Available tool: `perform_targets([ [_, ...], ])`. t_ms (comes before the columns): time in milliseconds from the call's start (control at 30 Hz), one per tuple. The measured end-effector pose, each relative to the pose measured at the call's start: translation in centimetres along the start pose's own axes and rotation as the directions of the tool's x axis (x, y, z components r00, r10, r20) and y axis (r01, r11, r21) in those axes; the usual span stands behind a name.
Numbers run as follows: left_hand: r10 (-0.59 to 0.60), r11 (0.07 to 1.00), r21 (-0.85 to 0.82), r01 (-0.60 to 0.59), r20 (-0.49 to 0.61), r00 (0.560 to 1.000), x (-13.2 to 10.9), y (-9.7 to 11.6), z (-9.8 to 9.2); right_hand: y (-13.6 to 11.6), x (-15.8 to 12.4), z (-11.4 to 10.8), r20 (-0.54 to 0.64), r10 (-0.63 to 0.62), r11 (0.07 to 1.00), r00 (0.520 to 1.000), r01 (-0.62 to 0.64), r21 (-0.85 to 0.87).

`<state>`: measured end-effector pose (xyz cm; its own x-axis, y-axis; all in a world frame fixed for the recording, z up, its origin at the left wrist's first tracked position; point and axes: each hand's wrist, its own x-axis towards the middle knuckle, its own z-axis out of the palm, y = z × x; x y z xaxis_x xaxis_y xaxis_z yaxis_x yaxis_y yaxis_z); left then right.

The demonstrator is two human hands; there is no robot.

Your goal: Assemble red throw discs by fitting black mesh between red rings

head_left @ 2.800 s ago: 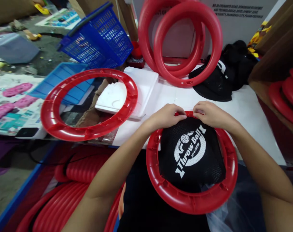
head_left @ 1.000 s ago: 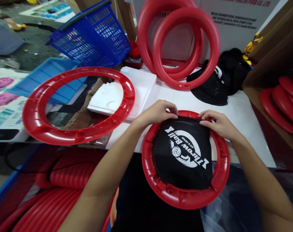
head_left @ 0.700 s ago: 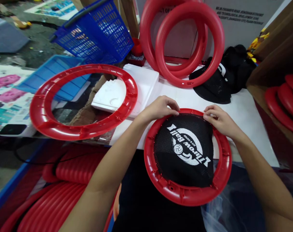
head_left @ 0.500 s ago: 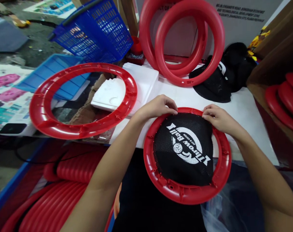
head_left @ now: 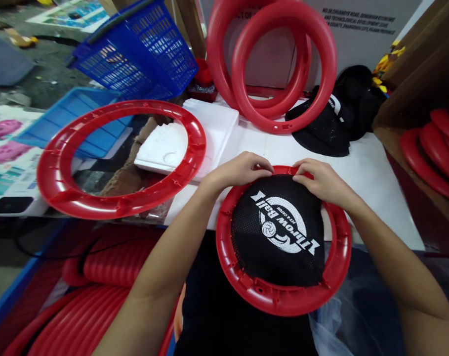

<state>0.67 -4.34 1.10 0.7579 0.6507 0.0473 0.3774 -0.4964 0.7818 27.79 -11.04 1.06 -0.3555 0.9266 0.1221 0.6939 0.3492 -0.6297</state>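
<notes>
A red plastic ring (head_left: 283,300) lies at the near edge of the white work surface, its ribbed inner side up. Black mesh fabric (head_left: 246,237) with a white "Throw Ball" print covers most of its opening; a gap shows at the right. At the far rim, my left hand (head_left: 242,169) pinches the fabric's edge between thumb and fingers. Close to it on the right, my right hand (head_left: 320,180) also pinches the mesh edge against the rim. The fingertips partly hide that edge.
Another red ring (head_left: 120,205) rests at the left, near white foam blocks (head_left: 209,128) and a light blue tray (head_left: 102,141). Behind stand two upright red rings (head_left: 283,126), black fabric pieces (head_left: 324,133) and a blue basket (head_left: 135,54). More red rings (head_left: 87,316) fill a bin below left.
My right hand has slid left along the far rim, closer to my left hand. The left hand keeps its pinch at about the same spot. The view has shifted slightly.
</notes>
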Motion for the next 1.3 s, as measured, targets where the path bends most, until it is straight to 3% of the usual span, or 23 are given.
perform_targets([
  [200, 0.052, 0.998, -0.018, -0.052, -0.011, 0.999, 1.0, 0.7, 0.9, 0.4, -0.3, 0.6, -0.069, 0.039, 0.99, 0.997, -0.029, 0.14],
  [433, -0.109, 0.979, -0.181, 0.089, -0.101, 0.989, 1.4, 0.1, 1.2, 0.8, 0.5, 1.2, -0.07, 0.089, 0.994, 0.994, -0.085, 0.063],
  [600, -0.113, 0.975, -0.203, 0.091, -0.1, 0.989, 1.7, -0.8, 0.9, 1.5, 1.3, 0.6, 0.03, 0.115, 0.992, 0.993, -0.117, 0.055],
  [833, -0.056, 0.989, -0.139, 0.042, -0.093, 0.994, 1.6, -0.6, 1.3, 2.4, 1.9, -1.0, 0.231, 0.163, 0.918, 0.959, -0.233, 0.321],
  [900, -0.042, 0.987, -0.157, 0.029, -0.08, 0.996, 1.7, -0.3, 1.5, 2.2, 1.7, -0.7, 0.202, 0.15, 0.935, 0.968, -0.205, 0.29],
  [1067, -0.029, 0.974, -0.228, 0.014, -0.061, 0.998, 2.6, 0.1, 1.9, 0.8, 1.2, 0.5, -0.022, 0.035, 0.998, 0.999, -0.036, -0.056],
  [1133, -0.05, 0.962, -0.27, 0.041, -0.026, 0.998, 3.0, 0.2, 1.9, 0.8, 1.3, 0.0, 0.045, 0.04, 0.999, 0.998, -0.04, -0.01],
  [1233, -0.103, 0.942, -0.321, 0.098, 0.001, 0.995, 3.3, 0.1, 2.2, 1.4, 1.7, -1.4, 0.263, 0.065, 0.971, 0.963, -0.121, 0.206],
  [1300, -0.126, 0.934, -0.339, 0.111, -0.022, 0.992, 3.5, 0.0, 2.6, 1.6, 1.9, -1.7, 0.303, 0.067, 0.958, 0.95, -0.147, 0.248],
])
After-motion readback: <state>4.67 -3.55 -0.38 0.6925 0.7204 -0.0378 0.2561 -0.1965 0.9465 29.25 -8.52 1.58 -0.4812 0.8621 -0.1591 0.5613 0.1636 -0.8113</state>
